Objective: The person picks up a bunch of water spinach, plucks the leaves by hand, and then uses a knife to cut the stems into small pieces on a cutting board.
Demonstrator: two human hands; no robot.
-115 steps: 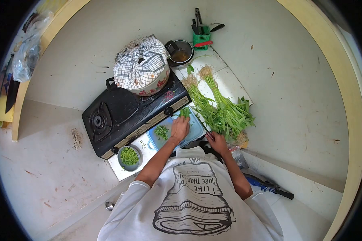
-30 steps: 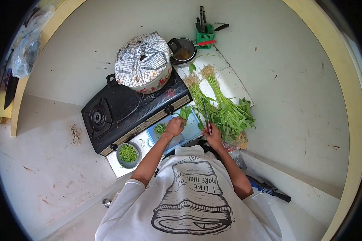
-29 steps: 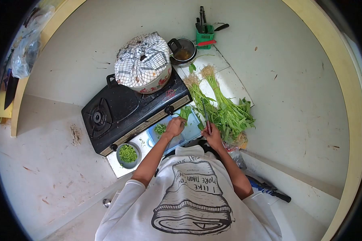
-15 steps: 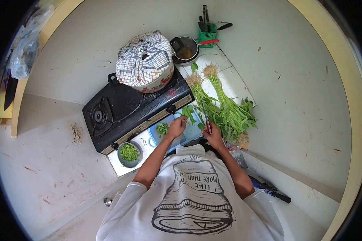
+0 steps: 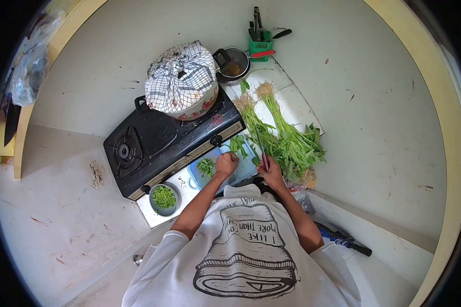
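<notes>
My right hand [image 5: 272,173] grips a knife [image 5: 265,161] by its dark reddish handle, the blade pointing away from me alongside the leafy greens. Over the blue cutting board [image 5: 249,169], my left hand [image 5: 226,163] is closed, knuckles up. Its fingertips are hidden, so I cannot tell what it holds. Some loose green leaves [image 5: 237,145] lie just beyond that hand. A small pile of chopped greens [image 5: 206,166] sits on the board to its left. To the right of the board rest bundles of leafy greens [image 5: 297,148] with roots attached.
A grey bowl [image 5: 172,208] of chopped greens stands at the front left. Behind the board is a black gas stove [image 5: 159,138] carrying a cloth-topped pot [image 5: 202,105]. A saucepan [image 5: 236,69] and a green utensil basket [image 5: 261,48] stand at the back.
My left hand has drawn slightly back towards me, away from the loose leaves, and its fingers are more tucked under. My right hand and the knife hold about the same place.
</notes>
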